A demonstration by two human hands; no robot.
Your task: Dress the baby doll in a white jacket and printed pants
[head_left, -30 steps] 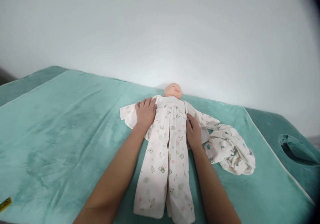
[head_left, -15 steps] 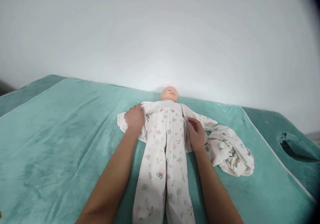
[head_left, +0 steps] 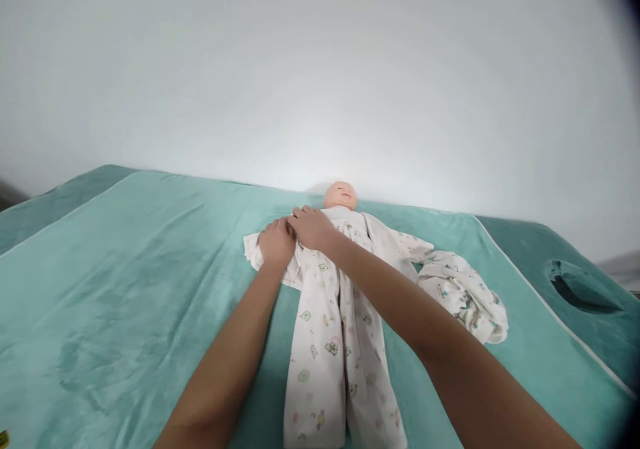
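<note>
In the head view, the left hand (head_left: 277,242) lies back up over the left side of the white top (head_left: 393,239), its forearm slanting up from below, while the right arm crosses the patterned trousers (head_left: 317,342) so that the right hand (head_left: 311,229) meets it, fingers bent over the cloth. Whether either hand pinches fabric cannot be told. The doll (head_left: 341,197) lies face up on the green cover (head_left: 125,302), its head near the wall (head_left: 320,75).

Looks like a care-training room: a baby doll (head_left: 341,195) on a green-covered bed (head_left: 130,302).
</note>
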